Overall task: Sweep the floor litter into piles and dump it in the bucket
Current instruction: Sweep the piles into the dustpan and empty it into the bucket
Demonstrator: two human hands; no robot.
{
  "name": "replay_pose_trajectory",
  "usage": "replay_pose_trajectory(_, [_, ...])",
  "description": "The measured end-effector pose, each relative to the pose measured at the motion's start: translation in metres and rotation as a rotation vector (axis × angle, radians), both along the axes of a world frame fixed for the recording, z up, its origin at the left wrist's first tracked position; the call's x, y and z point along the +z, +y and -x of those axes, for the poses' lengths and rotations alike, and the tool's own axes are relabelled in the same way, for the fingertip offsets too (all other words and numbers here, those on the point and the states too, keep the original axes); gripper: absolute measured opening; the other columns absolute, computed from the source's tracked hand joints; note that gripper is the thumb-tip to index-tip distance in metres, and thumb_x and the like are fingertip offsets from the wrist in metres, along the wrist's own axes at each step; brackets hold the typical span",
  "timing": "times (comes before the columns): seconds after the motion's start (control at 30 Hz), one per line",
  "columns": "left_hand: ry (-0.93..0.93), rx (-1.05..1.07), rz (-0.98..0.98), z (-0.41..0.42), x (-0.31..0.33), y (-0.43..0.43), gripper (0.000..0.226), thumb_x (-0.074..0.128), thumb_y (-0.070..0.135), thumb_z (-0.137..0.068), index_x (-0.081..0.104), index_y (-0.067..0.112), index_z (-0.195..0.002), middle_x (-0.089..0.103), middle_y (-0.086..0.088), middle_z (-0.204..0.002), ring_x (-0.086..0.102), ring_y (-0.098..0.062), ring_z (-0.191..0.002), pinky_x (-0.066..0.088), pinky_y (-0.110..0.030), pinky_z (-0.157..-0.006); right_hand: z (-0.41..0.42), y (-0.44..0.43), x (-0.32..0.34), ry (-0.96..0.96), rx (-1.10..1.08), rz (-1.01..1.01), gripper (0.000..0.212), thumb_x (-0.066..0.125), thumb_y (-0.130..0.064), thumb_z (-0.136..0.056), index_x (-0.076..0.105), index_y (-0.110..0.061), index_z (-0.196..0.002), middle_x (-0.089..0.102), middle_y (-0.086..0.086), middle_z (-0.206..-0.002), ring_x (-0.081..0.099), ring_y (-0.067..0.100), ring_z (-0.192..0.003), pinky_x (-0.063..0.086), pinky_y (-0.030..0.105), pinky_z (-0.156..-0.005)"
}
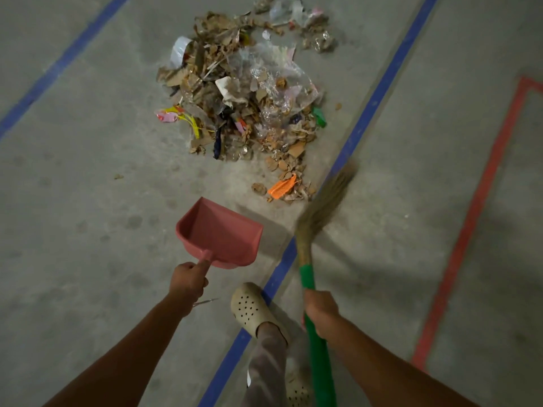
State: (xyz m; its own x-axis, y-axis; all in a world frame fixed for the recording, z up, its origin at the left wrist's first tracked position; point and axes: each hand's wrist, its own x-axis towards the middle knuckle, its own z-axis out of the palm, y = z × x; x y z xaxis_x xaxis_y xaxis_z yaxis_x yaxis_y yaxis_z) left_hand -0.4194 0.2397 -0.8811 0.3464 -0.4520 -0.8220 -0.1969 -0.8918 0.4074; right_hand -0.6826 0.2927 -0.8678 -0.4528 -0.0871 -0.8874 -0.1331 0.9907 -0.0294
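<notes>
A big pile of litter [244, 92] lies on the concrete floor ahead: torn cardboard, clear plastic film, coloured scraps and an orange mesh piece [282, 187] at its near edge. My left hand [188, 282] grips the handle of a pink dustpan [220, 233], which hangs above the floor, short of the pile, its mouth facing the litter. My right hand [320, 311] grips the green handle of a straw broom [323, 207]. The bristles are blurred and lie just right of the pile's near edge. No bucket is in view.
Blue tape lines [379, 92] cross the floor diagonally, one running under the broom and my foot. A red tape outline [476, 207] marks the right side. My beige perforated clog [252, 309] stands between my hands. A small scrap [118, 176] lies left of the pile.
</notes>
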Motion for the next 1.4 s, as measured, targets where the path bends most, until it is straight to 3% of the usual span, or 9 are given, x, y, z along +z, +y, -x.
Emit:
replay_pose_trajectory(0.17, [-0.015,0.028,-0.001,-0.01,-0.005,-0.008,0.058,0.068,0.062,-0.085,0.047,0.01,-0.071,0.053,-0.011,-0.059,0.035,-0.014,-0.038,0.027,-0.023,-0.039,-0.046,-0.057,-0.002,-0.21,0.017,0.131,0.035,0.05,-0.035,-0.102,0.059,-0.004,-0.088,0.061,0.011,-0.059,0.055,0.02,-0.04,0.048,0.027,-0.042])
replay_pose_trajectory(0.33, [-0.017,0.067,0.045,-0.019,0.006,-0.029,0.059,0.068,0.064,-0.084,0.047,0.01,-0.072,0.052,-0.011,-0.058,0.035,-0.014,-0.037,0.026,-0.022,-0.039,-0.045,-0.105,0.001,-0.115,0.274,0.345,0.042,0.046,-0.053,-0.094,0.061,-0.014,-0.093,0.071,0.012,-0.079,0.071,0.031,-0.064,0.062,0.049,-0.068])
replay_pose_trajectory(0.47, [-0.014,0.095,0.057,-0.02,0.019,-0.039,0.06,0.068,0.064,-0.083,0.047,0.009,-0.071,0.053,-0.012,-0.059,0.035,-0.015,-0.037,0.026,-0.022,-0.039,-0.009,-0.121,0.018,0.015,0.403,0.438,0.06,0.034,-0.071,-0.077,0.061,-0.021,-0.095,0.07,0.01,-0.086,0.07,0.035,-0.077,0.06,0.05,-0.072])
replay_pose_trajectory(0.6, [-0.005,0.093,0.053,-0.014,0.031,-0.043,0.061,0.067,0.064,-0.084,0.046,0.01,-0.067,0.052,-0.009,-0.054,0.037,-0.014,-0.037,0.028,-0.024,-0.039,0.023,-0.133,0.049,0.128,0.541,0.512,0.04,0.044,-0.052,-0.098,0.063,-0.018,-0.105,0.069,0.011,-0.096,0.066,0.034,-0.089,0.055,0.041,-0.081])
replay_pose_trajectory(0.7, [-0.029,0.108,0.054,-0.008,0.032,-0.043,0.06,0.067,0.063,-0.085,0.047,0.009,-0.067,0.053,-0.01,-0.054,0.039,-0.015,-0.038,0.03,-0.024,-0.039,0.044,-0.142,0.054,0.152,0.644,0.541,0.035,0.046,-0.047,-0.101,0.062,-0.017,-0.108,0.068,0.01,-0.093,0.064,0.034,-0.09,0.052,0.037,-0.076])
replay_pose_trajectory(1.03, [-0.034,0.156,-0.086,0.022,0.018,-0.037,0.057,0.065,0.061,-0.088,0.054,0.007,-0.071,0.059,-0.012,-0.062,0.043,-0.016,-0.041,0.033,-0.024,-0.043,0.109,-0.146,0.021,0.053,1.075,0.271,0.03,0.051,-0.048,-0.097,0.059,-0.019,-0.097,0.069,0.012,-0.097,0.066,0.036,-0.095,0.051,0.036,-0.074])
replay_pose_trajectory(1.13, [-0.038,0.164,-0.138,0.034,0.013,-0.038,0.057,0.064,0.06,-0.089,0.056,0.006,-0.074,0.059,-0.012,-0.064,0.043,-0.016,-0.041,0.032,-0.023,-0.042,0.131,-0.152,0.007,0.046,1.17,0.094,0.035,0.053,-0.049,-0.094,0.064,-0.019,-0.109,0.069,0.009,-0.11,0.066,0.032,-0.102,0.053,0.035,-0.081])
replay_pose_trajectory(1.23, [-0.048,0.168,-0.162,0.049,0.009,-0.045,0.059,0.063,0.062,-0.089,0.058,0.005,-0.076,0.061,-0.013,-0.067,0.044,-0.016,-0.043,0.033,-0.023,-0.042,0.149,-0.175,-0.007,0.113,1.141,-0.012,0.038,0.054,-0.046,-0.094,0.063,-0.017,-0.115,0.068,0.01,-0.117,0.065,0.031,-0.107,0.051,0.033,-0.083])
replay_pose_trajectory(1.4, [-0.047,0.163,-0.166,0.079,0.005,-0.063,0.059,0.062,0.063,-0.089,0.058,0.006,-0.076,0.061,-0.011,-0.068,0.043,-0.015,-0.043,0.034,-0.024,-0.042,0.168,-0.232,-0.01,0.225,1.047,0.119,0.039,0.048,-0.047,-0.098,0.062,-0.014,-0.113,0.066,0.013,-0.111,0.064,0.033,-0.099,0.044,0.032,-0.073])
